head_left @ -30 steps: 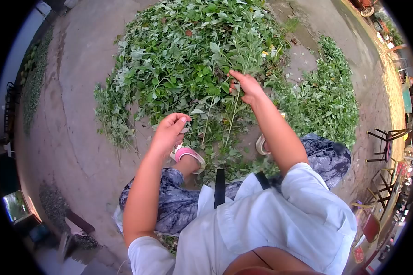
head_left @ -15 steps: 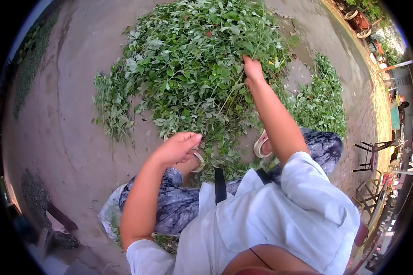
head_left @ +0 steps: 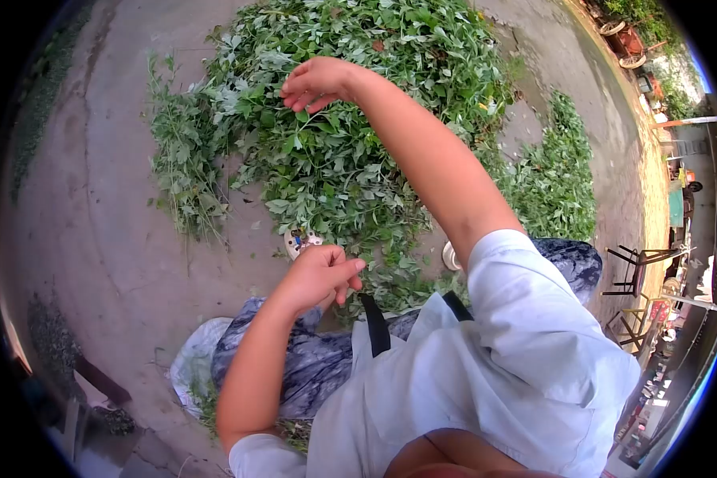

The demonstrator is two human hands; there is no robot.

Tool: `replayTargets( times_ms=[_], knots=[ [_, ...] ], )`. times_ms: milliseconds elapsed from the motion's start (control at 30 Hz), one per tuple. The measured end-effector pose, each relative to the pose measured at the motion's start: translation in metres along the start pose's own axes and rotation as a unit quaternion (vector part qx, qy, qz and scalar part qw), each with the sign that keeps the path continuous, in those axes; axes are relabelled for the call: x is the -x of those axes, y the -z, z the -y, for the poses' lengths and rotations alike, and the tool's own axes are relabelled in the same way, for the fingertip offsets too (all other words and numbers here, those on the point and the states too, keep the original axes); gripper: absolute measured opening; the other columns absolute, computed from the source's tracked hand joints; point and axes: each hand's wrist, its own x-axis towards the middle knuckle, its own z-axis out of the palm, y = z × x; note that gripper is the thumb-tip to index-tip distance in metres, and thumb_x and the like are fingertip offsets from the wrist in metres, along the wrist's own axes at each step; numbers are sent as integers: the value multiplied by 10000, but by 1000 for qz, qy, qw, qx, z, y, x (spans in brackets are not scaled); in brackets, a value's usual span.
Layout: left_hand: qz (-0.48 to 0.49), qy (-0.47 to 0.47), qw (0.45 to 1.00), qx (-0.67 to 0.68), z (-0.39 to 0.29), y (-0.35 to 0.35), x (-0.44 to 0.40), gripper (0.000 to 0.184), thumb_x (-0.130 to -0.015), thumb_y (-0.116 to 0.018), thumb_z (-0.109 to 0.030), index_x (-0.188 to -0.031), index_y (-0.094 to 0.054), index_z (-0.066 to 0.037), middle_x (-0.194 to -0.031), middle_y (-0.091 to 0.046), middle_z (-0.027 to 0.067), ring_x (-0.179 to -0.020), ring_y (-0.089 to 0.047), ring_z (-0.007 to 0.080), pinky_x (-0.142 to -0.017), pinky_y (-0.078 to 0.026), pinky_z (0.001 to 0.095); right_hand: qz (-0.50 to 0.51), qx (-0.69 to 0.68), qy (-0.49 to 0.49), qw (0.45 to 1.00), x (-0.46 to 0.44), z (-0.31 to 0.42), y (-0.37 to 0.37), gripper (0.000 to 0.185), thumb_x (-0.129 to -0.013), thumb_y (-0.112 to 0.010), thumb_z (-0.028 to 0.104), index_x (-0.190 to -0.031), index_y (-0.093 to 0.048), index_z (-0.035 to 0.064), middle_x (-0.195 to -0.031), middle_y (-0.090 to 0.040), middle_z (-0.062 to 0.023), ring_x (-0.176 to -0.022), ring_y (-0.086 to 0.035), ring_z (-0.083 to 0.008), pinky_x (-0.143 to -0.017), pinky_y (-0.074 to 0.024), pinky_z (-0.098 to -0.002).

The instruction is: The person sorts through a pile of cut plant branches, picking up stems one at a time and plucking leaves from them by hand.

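A large heap of cut leafy green plants covers the ground in front of me. Over its left-middle part my right hand is stretched out, palm down, fingers apart and holding nothing visible. My left hand is curled near my left knee, thumb against the bent fingers; whatever it may hold is hidden. A smaller bunch of long leafy stems lies along the heap's left side. Loose leaves trail from the heap down between my feet.
Another patch of greens lies to the right. My sandal shows just beyond my left hand. A whitish sack is beside my left leg. Chair-like dark frames stand at the far right on the concrete yard.
My right hand has swung left from the heap's right side, its grip on the stems there released. The left bunch now has more stems at its top. My left hand has dropped slightly.
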Motion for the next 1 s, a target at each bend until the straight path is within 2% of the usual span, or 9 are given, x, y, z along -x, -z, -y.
replayTargets(
  times_ms=[100, 167, 300, 367, 567, 667, 833, 900, 1000],
  knots=[
    [-45, -15, 998, 44, 8, 4, -7, 290, -811, -572, -177, -590, -407, -88, -536, -466, -6, -382, -338, 47, -356, -275, 206, 27, 63, -186, 980, 42, -111, 45, 172, -765, -584, 153, -905, -585, 54, -802, -622, -61, -648, -604, -131, -586, -511, -276],
    [-88, -68, 994, -9, 18, 9, -18, 253, -810, -574, -174, -625, -433, -73, -521, -421, -45, -391, -321, 32, -362, -263, 191, -58, 74, -272, 958, 69, -192, 62, 111, -723, -590, 107, -795, -587, 22, -648, -600, -63, -490, -567, -136, -464, -503, -279],
    [-108, -11, 993, 46, 14, 3, -34, 182, -830, -541, -168, -706, -494, -44, -519, -386, -73, -409, -319, 19, -373, -255, 175, -248, -5, -227, 942, 83, -301, 57, 145, -710, -598, 101, -823, -579, 12, -640, -579, -73, -446, -525, -140, -415, -483, -291],
    [-62, 35, 994, 87, 15, 4, -42, 151, -856, -491, -154, -813, -538, -18, -539, -405, -64, -425, -333, 13, -377, -252, 168, -325, -4, -164, 931, 74, -307, 38, 347, -697, -626, 149, -1020, -558, 41, -794, -604, -90, -565, -572, -191, -419, -454, -293],
    [-71, 61, 995, 45, -12, -22, -55, 160, -870, -432, -102, -886, -547, 9, -568, -432, -31, -425, -337, 28, -383, -277, 181, -343, 165, -86, 921, 39, -306, 33, 289, -752, -593, 230, -944, -571, 16, -680, -587, -72, -578, -569, -165, -478, -460, -283],
    [-98, 42, 993, 51, -16, -29, -68, 166, -867, -419, -83, -921, -546, 10, -581, -461, -13, -460, -370, 36, -423, -309, 176, -211, -230, -107, 944, 75, -251, 52, 245, -818, -547, 282, -844, -576, 40, -651, -542, -12, -502, -462, -68, -520, -468, -255],
    [-157, -76, 982, -77, -10, -27, -88, 200, -868, -449, -151, -941, -561, -3, -673, -533, -1, -506, -406, 45, -438, -318, 176, -130, -363, -31, 922, 138, -198, 56, 254, -824, -547, 304, -854, -563, 52, -783, -570, -17, -489, -441, -56, -516, -471, -239],
    [-253, -162, 933, -197, -18, -33, -96, 257, -870, -463, -220, -906, -581, 6, -727, -559, 7, -594, -440, 51, -527, -357, 191, -121, -379, -12, 918, 156, -185, 49, 257, -824, -549, 300, -865, -559, 46, -821, -575, -21, -490, -445, -57, -508, -470, -238],
    [-232, -156, 946, -163, -34, -53, -98, 316, -860, -489, -284, -873, -597, 13, -734, -560, -3, -675, -452, 59, -617, -371, 208, -95, -412, 23, 906, 175, -170, 31, 260, -825, -550, 290, -874, -567, 36, -814, -584, -27, -501, -452, -55, -498, -465, -234]
  ],
)
